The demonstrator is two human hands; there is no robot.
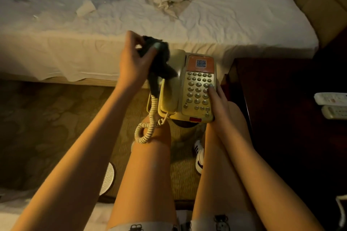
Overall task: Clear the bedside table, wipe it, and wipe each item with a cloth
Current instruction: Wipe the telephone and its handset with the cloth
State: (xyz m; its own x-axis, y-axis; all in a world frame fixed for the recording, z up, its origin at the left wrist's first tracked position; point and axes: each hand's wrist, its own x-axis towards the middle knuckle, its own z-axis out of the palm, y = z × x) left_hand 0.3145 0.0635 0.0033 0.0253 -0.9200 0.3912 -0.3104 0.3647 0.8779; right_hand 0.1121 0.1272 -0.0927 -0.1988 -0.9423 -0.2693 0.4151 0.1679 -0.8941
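Bare knees (pixel 150 155) sit lowest in frame, w/ a beige desk phone (pixel 197 88) just above them at centre. R hand (pixel 219 105) grips the phone's 3 o'clock edge, thumb on the keypad. L hand (pixel 135 62), at 10 o'clock of the phone, has fingers curled round a dark cloth (pixel 159 58) that drapes onto the handset (pixel 169 97). Coiled cord (pixel 148 124) dangles at 7 o'clock. Bedside table (pixel 281 99) at 3 o'clock carries two remotes (pixel 330 98); bed (pixel 169 24) at 12.

The left grip (pixel 135 62) pinches a dark cloth (pixel 159 60) over the handset of a beige corded telephone (pixel 195 88), which the right grip (pixel 219 105) holds over the person's knees. Two remote controls (pixel 330 98) lie on the dark surface (pixel 277 99).
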